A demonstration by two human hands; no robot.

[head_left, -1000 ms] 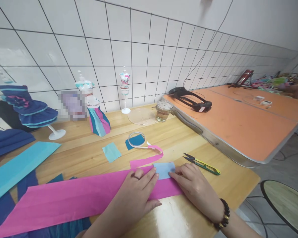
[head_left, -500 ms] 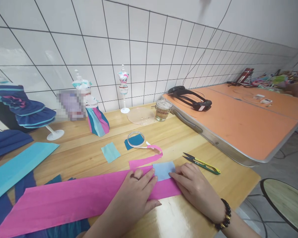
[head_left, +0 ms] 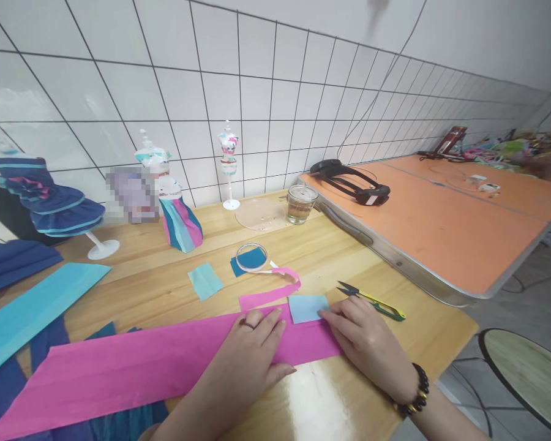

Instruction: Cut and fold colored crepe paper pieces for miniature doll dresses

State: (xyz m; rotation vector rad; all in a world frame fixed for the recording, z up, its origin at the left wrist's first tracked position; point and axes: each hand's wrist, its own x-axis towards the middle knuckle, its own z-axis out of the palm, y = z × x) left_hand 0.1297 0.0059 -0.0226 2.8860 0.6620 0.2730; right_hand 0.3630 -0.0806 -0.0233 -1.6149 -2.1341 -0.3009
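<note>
A long pink fabric strip lies across the front of the wooden table. My left hand rests on it with the fingers stretched out, pressing it flat. On the strip's upper edge, toward its right end, lies a small light blue fabric piece. The fingers of my right hand are closed at that piece's lower right corner; the thumb is mostly hidden. Yellow-green thread snips lie just beyond my right hand. A narrow pink ribbon curls above the strip.
A clear ring sits on dark teal squares, beside a light teal square. Farther back stand a glass and small dressed mannequins. Folded blue cloths lie left; an orange board lies right.
The light blue piece has shifted slightly right and up on the pink strip, with my right hand following. My left hand stays on the strip, its fingertips now apart from the piece.
</note>
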